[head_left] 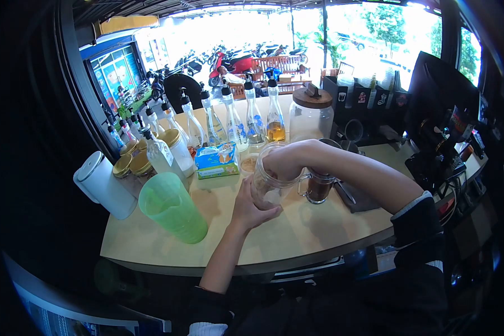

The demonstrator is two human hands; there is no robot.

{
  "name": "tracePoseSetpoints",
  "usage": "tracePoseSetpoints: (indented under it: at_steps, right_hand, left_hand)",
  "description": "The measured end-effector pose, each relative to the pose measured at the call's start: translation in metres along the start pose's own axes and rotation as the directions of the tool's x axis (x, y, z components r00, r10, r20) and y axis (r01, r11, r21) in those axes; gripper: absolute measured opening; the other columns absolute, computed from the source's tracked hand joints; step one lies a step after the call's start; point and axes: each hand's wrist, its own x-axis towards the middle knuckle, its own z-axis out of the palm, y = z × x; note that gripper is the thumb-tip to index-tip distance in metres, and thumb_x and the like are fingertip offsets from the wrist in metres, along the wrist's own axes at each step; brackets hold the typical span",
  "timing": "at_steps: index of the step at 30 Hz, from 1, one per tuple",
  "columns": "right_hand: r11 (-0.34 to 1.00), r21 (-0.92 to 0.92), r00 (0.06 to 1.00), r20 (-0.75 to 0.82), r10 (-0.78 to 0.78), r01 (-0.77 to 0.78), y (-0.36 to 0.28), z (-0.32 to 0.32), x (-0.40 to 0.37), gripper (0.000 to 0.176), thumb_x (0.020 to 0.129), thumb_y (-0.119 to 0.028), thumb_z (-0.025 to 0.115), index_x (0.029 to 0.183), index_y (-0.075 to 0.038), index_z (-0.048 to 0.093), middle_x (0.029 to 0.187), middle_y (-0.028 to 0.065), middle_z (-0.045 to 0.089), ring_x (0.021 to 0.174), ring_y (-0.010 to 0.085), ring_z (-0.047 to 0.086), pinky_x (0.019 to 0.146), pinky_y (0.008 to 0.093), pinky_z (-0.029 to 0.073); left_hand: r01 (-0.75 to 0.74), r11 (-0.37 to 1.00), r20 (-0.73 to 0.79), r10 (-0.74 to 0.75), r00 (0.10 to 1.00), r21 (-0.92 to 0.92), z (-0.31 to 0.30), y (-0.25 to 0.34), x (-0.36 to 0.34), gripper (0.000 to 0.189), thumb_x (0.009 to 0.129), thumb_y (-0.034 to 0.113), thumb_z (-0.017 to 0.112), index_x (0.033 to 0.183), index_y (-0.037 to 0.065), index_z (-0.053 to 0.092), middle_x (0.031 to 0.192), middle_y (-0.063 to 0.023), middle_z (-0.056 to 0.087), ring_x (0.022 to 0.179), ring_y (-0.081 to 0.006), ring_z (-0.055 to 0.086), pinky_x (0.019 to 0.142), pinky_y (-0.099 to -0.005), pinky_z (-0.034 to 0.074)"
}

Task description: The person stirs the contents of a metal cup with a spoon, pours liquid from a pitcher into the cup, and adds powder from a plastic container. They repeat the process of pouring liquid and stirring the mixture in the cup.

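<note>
My left hand [253, 206] is wrapped round the lower side of a clear jar [275, 193], which is tilted over the counter. My right hand [285, 161] reaches down through the jar's mouth, its fingers inside and mostly hidden by the hand and wall. Just right of the jar stands a glass mug [319, 191] of dark brown liquid. A small cup with light brown contents [248, 163] sits behind the jar on the left. Near it lies a blue and green soft pack [217, 161].
A translucent green pitcher [173, 210] and a white jug [105, 185] stand at left on the counter [235, 246]. Pump bottles [229, 120] line the back, beside a wooden-lidded jar [311, 115]. A black cup holder [364, 92] and dark screen [442, 95] are at right.
</note>
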Motion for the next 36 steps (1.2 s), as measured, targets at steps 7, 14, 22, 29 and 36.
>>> tracePoseSetpoints:
  at_steps: [7, 14, 22, 29, 36]
  right_hand:
    - [0.998, -0.018, 0.998, 0.017, 0.054, -0.053, -0.009, -0.014, -0.016, 0.021, 0.071, -0.007, 0.063, 0.09, -0.001, 0.069, 0.084, 0.0151, 0.066, 0.078, 0.0253, 0.063, 0.069, 0.0358, 0.049]
    - [0.979, 0.204, 0.998, -0.056, 0.005, 0.007, 0.006, -0.012, -0.026, 0.021, 0.07, -0.004, 0.061, 0.089, -0.003, 0.071, 0.079, 0.0121, 0.068, 0.076, 0.0217, 0.064, 0.068, 0.0334, 0.05]
    - [0.972, 0.234, 0.992, -0.124, 0.011, 0.018, 0.005, -0.016, -0.043, 0.024, 0.073, -0.006, 0.06, 0.093, -0.003, 0.072, 0.086, 0.0122, 0.07, 0.081, 0.0217, 0.066, 0.072, 0.0328, 0.051]
    - [0.927, 0.346, 0.943, -0.333, -0.025, 0.147, 0.023, -0.018, -0.063, 0.021, 0.079, -0.013, 0.063, 0.095, -0.003, 0.072, 0.081, 0.0086, 0.07, 0.072, 0.0168, 0.062, 0.068, 0.0302, 0.05]
    - [0.906, 0.344, 0.867, -0.497, -0.048, 0.247, 0.033, -0.001, -0.078, 0.021, 0.083, -0.017, 0.064, 0.097, -0.004, 0.072, 0.084, 0.0061, 0.069, 0.071, 0.0138, 0.058, 0.069, 0.029, 0.048]
  left_hand:
    - [-0.012, 1.0, -0.019, 0.012, 1.0, -0.004, 0.0, 0.003, -0.001, 0.101, 0.051, 0.031, 0.087, 0.133, 0.004, 0.035, 0.123, -0.0166, 0.051, 0.114, -0.0331, 0.054, 0.096, -0.0411, 0.046]
    - [0.012, 1.0, -0.018, -0.012, 1.0, 0.013, 0.004, -0.002, -0.002, 0.1, 0.051, 0.03, 0.087, 0.133, 0.004, 0.035, 0.122, -0.0162, 0.051, 0.113, -0.0329, 0.054, 0.096, -0.0411, 0.046]
    - [0.034, 0.999, -0.007, -0.034, 0.999, -0.013, 0.005, -0.003, -0.002, 0.099, 0.051, 0.029, 0.088, 0.131, 0.002, 0.036, 0.121, -0.0165, 0.051, 0.113, -0.0329, 0.054, 0.096, -0.0409, 0.046]
    - [0.049, 0.998, -0.036, -0.049, 0.998, -0.027, 0.005, 0.0, -0.001, 0.099, 0.049, 0.028, 0.089, 0.129, 0.001, 0.038, 0.12, -0.0174, 0.052, 0.112, -0.0322, 0.055, 0.097, -0.0409, 0.046]
    - [0.026, 0.995, -0.041, -0.03, 0.999, -0.096, 0.01, -0.007, -0.001, 0.096, 0.049, 0.029, 0.09, 0.126, 0.001, 0.039, 0.118, -0.0175, 0.054, 0.111, -0.032, 0.056, 0.096, -0.0412, 0.046]
